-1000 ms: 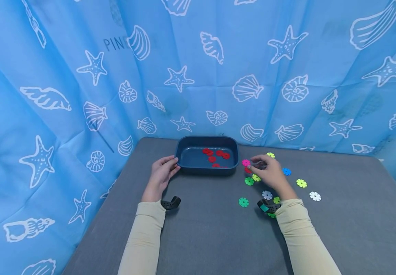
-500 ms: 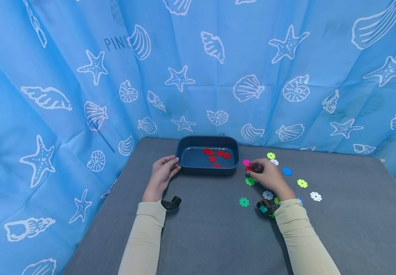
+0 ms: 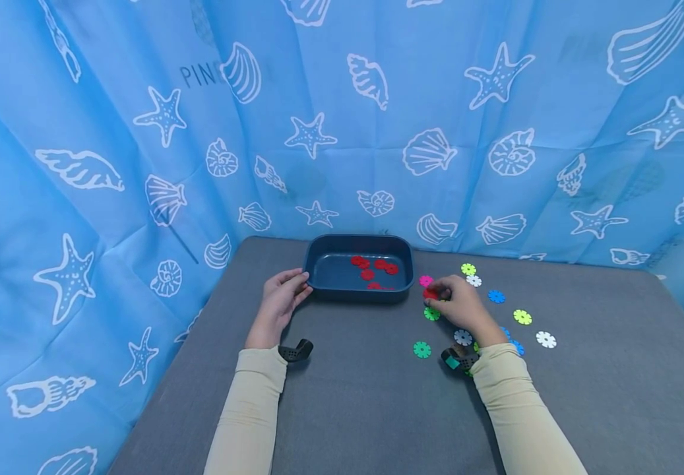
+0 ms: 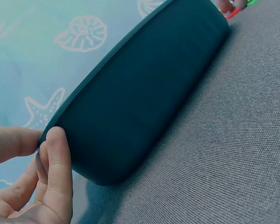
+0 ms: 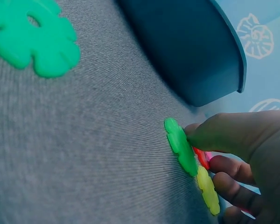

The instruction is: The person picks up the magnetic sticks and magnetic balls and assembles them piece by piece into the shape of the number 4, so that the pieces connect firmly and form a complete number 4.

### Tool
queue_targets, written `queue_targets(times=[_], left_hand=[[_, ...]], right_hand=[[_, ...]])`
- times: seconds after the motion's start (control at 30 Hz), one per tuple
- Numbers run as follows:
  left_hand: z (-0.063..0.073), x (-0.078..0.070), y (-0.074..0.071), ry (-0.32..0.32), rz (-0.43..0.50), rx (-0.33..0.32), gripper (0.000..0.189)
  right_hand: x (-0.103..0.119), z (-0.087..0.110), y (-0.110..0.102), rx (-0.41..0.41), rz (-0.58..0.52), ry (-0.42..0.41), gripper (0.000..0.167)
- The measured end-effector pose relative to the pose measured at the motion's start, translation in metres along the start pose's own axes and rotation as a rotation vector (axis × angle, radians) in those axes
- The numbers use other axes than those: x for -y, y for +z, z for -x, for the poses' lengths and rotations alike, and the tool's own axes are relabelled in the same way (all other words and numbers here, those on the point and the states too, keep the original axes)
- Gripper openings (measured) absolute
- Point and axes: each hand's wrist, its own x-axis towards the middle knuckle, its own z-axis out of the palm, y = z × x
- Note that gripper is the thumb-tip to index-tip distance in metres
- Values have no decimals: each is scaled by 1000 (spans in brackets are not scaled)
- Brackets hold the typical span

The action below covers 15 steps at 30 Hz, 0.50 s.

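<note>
My left hand (image 3: 284, 300) pinches the left end of a dark blue rectangular tub (image 3: 358, 294), thumb and fingertips at its rim (image 4: 91, 77). Several red notched discs (image 3: 367, 274) lie inside it. To the right of the tub, my right hand (image 3: 463, 305) pinches another red notched disc (image 3: 431, 294) between thumb and fingers. In the right wrist view that red disc (image 5: 203, 157) is mostly hidden behind a green disc (image 5: 179, 144). A yellow disc (image 5: 208, 190) lies under the fingers, and a pink disc (image 3: 425, 281) lies just beyond the fingertips.
More notched discs lie around my right forearm: a blue disc (image 3: 497, 296), a yellow one (image 3: 522, 316), a white one (image 3: 546, 339) and a green one (image 3: 421, 349). A blue shell-print curtain (image 3: 342, 165) hangs behind the grey table (image 3: 353, 396).
My right hand has dropped slightly and drawn its fingertips from beside the pink disc onto the red one. A white disc behind it has come into sight. The left hand stays on the tub.
</note>
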Motion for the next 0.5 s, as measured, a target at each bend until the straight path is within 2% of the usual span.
queue_targets(times=[0.5], left_hand=[[1, -1, 1, -2, -1, -7, 36]], right_hand=[[2, 0, -2, 36, -4, 47, 32]])
